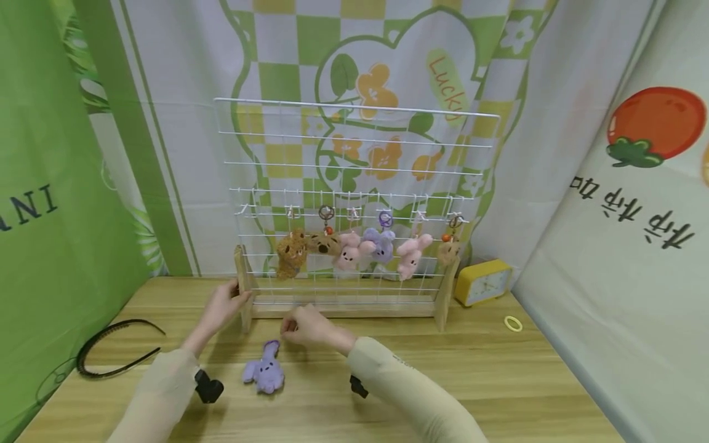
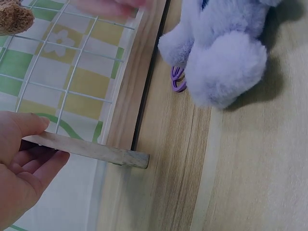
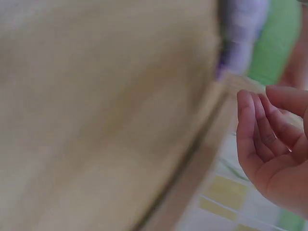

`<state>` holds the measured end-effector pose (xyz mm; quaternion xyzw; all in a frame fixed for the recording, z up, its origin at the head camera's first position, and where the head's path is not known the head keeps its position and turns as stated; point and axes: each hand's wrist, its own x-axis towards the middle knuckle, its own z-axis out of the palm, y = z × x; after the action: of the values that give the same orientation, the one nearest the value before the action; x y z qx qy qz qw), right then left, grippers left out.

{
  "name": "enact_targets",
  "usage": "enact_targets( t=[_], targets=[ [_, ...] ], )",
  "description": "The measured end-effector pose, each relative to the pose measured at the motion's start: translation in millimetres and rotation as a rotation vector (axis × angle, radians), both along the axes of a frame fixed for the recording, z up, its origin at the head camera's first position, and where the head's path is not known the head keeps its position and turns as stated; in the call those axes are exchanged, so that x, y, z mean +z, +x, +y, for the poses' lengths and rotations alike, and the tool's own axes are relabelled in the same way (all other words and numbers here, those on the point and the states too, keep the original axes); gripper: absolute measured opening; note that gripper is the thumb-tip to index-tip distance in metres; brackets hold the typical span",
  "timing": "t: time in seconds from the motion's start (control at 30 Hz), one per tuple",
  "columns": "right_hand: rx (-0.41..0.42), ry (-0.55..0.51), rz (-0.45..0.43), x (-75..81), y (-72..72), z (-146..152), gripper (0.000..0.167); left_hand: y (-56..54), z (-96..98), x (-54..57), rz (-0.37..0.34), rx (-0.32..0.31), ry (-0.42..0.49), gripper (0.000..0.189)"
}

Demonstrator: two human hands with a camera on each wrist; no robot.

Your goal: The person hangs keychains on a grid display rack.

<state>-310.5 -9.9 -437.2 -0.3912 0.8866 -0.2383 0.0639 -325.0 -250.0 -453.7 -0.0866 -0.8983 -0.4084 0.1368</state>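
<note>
My left hand [image 1: 223,303] grips the left wooden post [image 2: 86,148] of a white wire grid rack [image 1: 354,184], thumb on one side and fingers on the other. A purple plush keychain [image 1: 268,371] with a purple ring lies on the table in front of that post. Just right of it, my right hand [image 1: 308,325] hovers by the rack's wooden base [image 1: 354,309]; in the right wrist view its fingers [image 3: 246,120] are loosely curved with nothing between them. From hooks on the grid hang several plush keychains, among them a brown one [image 1: 291,253] and a pink one [image 1: 348,252].
At the rack's right end stands a yellow clock [image 1: 483,283], with a pale yellow ring [image 1: 513,323] lying in front of it. A black headband [image 1: 113,348] is at the table's left. Patterned cloth hangs behind and at both sides.
</note>
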Motion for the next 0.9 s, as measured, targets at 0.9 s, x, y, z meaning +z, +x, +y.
enact_targets(
  t=[0.9],
  targets=[
    [-0.063,0.221,0.002,-26.0,-17.2,-33.8,0.017,0.6,3.6,0.7,0.032,0.015,0.012,0.031]
  ],
)
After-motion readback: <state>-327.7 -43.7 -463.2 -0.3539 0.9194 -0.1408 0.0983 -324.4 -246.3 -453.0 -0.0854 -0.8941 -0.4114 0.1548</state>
